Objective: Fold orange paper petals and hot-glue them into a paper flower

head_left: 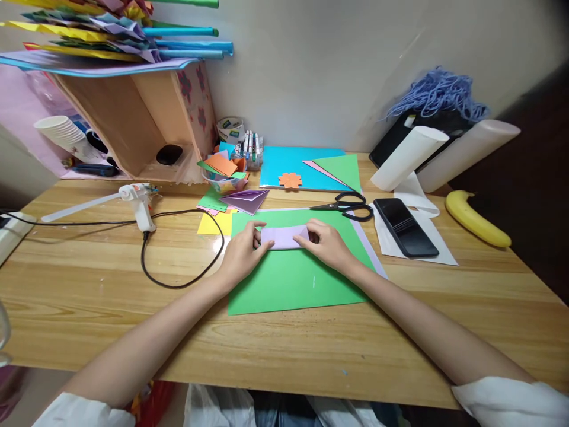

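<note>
A folded piece of light purple paper is held by its two ends over a large green sheet. My left hand pinches the left end, thumb on the near face. At the right end my right hand grips it the same way, with a slanted fold showing by the fingers. Just behind lie black-handled scissors and an orange paper flower. A darker purple folded paper rests to the back left, beside small green and yellow sheets.
A white glue gun with a looping black cable stands at the left. Toward the right are a phone, a banana and paper rolls. Along the wall sit a cup of paper scraps, markers and a cardboard box.
</note>
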{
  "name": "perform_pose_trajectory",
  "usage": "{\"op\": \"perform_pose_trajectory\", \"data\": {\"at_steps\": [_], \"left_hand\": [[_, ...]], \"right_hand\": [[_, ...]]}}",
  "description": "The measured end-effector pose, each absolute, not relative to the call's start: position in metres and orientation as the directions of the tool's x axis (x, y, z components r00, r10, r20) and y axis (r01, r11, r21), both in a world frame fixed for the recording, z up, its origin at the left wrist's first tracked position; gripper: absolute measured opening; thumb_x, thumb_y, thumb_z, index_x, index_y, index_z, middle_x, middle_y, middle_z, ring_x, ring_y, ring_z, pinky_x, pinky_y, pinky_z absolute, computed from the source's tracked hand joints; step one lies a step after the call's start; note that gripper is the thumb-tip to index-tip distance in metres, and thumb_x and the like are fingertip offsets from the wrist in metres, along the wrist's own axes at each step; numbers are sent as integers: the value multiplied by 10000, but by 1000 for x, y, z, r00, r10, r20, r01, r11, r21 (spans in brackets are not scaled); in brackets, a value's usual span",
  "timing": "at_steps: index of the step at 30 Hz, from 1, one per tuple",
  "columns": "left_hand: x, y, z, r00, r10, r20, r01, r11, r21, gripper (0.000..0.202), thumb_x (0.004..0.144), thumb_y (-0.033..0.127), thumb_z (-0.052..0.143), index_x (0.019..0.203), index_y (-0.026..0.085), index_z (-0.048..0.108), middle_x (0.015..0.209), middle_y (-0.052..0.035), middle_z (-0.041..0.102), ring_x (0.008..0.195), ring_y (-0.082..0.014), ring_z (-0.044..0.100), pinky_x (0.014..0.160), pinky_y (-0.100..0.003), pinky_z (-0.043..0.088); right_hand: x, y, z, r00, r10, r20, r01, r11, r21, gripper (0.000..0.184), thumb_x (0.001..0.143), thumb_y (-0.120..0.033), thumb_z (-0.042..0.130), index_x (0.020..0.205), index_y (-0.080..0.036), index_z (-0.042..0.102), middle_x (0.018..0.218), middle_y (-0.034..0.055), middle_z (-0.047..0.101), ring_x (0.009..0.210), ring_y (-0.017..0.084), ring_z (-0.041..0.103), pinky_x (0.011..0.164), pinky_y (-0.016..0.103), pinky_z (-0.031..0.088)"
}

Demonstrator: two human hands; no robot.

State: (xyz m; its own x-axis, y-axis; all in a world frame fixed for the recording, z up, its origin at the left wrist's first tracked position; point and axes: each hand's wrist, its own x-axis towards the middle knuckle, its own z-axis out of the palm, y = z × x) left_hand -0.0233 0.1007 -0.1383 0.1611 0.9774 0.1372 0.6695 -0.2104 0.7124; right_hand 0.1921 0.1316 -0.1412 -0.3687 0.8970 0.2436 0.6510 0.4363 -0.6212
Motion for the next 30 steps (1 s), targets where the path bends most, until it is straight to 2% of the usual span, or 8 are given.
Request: {"op": "perform_pose_trajectory", "data": {"at_steps": [5, 9, 18, 25, 30], "left_hand": [[-22, 102, -139, 155, 974, 165, 730, -225, 645, 353, 790, 367, 556, 1084, 195, 464, 714, 26, 548, 663, -143, 537, 578, -241, 366], [-22, 103, -138, 150, 976, 156, 753, -216, 621, 345, 784, 373, 567, 1064, 196, 471, 697, 30, 561, 654, -146, 544, 559, -239, 348], [-20, 103, -133, 137, 983, 121, 784, -182, 594, 351, 782, 373, 567, 1072, 198, 477, 693, 37, 578, 653, -146, 563, 550, -236, 344], [-21, 104, -134, 141, 983, 118, 797, -183, 576, 397, 777, 377, 573, 1109, 200, 449, 682, 43, 574, 650, -145, 562, 541, -232, 343], [-21, 103, -134, 159, 979, 124, 808, -202, 553, 386, 787, 377, 561, 1110, 198, 447, 686, 38, 573, 647, -147, 559, 536, -231, 343]], "right_hand": [[193, 131, -149, -355, 880, 317, 742, 471, -477, 259, 815, -318, 542, 634, -195, 404, 703, 11, 467, 681, 163, 450, 585, 268, 323], [193, 131, -150, -350, 881, 320, 785, 462, -413, 229, 832, -308, 527, 656, -200, 428, 726, 25, 503, 732, 190, 460, 599, 280, 331], [190, 126, -148, -334, 884, 327, 838, 437, -327, 217, 856, -308, 496, 672, -204, 447, 766, 46, 523, 791, 219, 454, 627, 308, 367], [190, 127, -149, -307, 883, 354, 848, 423, -320, 228, 836, -310, 521, 647, -208, 445, 794, 66, 500, 820, 246, 457, 662, 347, 411], [190, 127, -143, -285, 854, 435, 867, 424, -262, 144, 787, -307, 585, 765, -198, 493, 890, 100, 503, 861, 271, 458, 673, 365, 427]]}}
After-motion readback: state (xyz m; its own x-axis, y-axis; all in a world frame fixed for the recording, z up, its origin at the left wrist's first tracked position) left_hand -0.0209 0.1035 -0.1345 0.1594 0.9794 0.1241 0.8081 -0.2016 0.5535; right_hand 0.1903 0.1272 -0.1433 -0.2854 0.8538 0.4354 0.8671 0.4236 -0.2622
